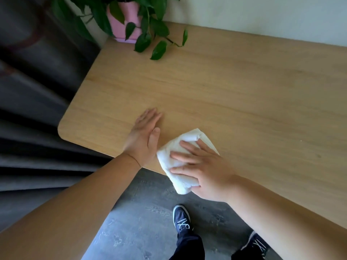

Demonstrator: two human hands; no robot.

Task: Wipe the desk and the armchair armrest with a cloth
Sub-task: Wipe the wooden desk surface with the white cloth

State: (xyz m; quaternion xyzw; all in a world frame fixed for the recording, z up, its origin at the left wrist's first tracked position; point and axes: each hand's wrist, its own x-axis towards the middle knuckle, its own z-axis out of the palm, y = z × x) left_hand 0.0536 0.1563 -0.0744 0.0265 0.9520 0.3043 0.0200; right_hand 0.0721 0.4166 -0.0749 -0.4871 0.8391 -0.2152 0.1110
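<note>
A light wooden desk (225, 87) with a rounded near-left corner fills most of the view. A folded white cloth (169, 152) lies at the desk's near edge, partly hanging over it. My right hand (204, 167) presses flat on the cloth, fingers spread across it. My left hand (144, 137) rests flat on the bare desk just left of the cloth, fingers together and holding nothing. No armchair is in view.
A pink pot (125, 21) with a trailing green plant (155, 34) stands at the desk's far left corner by the white wall. Dark grey curtains (33, 109) hang left of the desk. My shoes (181, 218) stand on the grey floor below.
</note>
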